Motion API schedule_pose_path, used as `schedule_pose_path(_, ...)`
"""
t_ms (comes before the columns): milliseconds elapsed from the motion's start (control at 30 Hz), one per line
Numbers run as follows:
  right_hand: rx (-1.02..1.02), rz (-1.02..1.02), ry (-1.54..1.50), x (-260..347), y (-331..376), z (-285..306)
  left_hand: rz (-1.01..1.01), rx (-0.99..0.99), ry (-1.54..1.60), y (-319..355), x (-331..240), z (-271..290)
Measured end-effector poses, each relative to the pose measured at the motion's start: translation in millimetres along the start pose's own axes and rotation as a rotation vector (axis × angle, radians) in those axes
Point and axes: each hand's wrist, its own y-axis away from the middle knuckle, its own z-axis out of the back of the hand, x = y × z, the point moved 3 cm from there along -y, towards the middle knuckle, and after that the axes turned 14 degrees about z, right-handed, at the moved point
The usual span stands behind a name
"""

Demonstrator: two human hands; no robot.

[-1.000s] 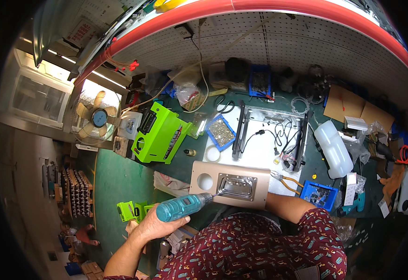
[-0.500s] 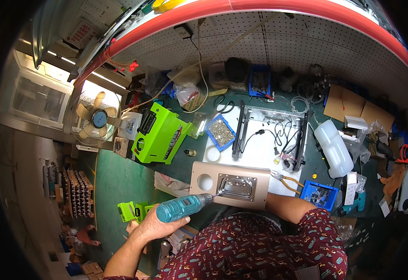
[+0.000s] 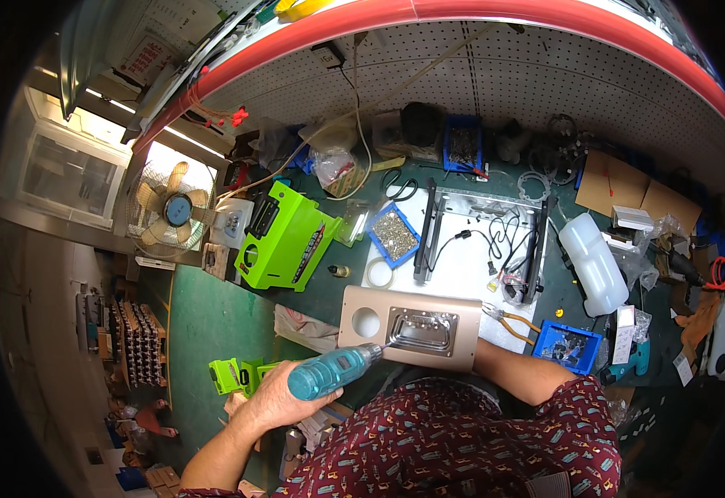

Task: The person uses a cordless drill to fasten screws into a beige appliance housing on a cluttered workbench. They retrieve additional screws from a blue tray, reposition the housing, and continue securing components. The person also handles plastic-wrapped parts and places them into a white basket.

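My left hand (image 3: 279, 400) is closed around a teal cordless screwdriver (image 3: 335, 371). Its bit points right and reaches the lower left corner of a silver recessed plate (image 3: 422, 329). That plate is set in a champagne-coloured metal panel (image 3: 464, 330), which also has a round hole left of the plate. My right forearm (image 3: 518, 371) runs behind the panel's right end. The right hand supports the panel there, its fingers hidden behind it. Beyond the panel, a white sheet (image 3: 455, 286) on the bench bears black rails, dark cables and a blue tray of small screws (image 3: 393, 235).
A bright green housing (image 3: 286, 238) stands on the bench at left, near a fan (image 3: 172, 207). Pliers (image 3: 513, 321) and a blue parts bin (image 3: 567, 349) lie at right, with a white plastic tank (image 3: 593, 264) behind them. A roll of tape (image 3: 378, 274) sits beyond the panel.
The screwdriver has moved slightly right, and its bit now shows at the recessed plate's corner. The panel has tilted a little; my right arm stays behind it.
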Motion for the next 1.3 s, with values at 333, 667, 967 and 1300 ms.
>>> schedule_pose_path(333, -0.151, 0.029, -0.107, 2, -9, -3, -0.062, 0.006, -0.214, -2, -20, 7)
schedule_pose_path(667, -0.152, 0.031, -0.141, -2, -9, 3, -0.039, 0.001, -0.198, -3, -14, 3)
schedule_pose_path(967, -0.169, 0.078, -0.022, 1, -7, -6, -0.025, -0.002, -0.066, -2, -9, 1)
schedule_pose_path(1300, -0.17, 0.16, 0.128, 1, -3, 34, -0.009, -0.005, -0.026, 3, -11, 4)
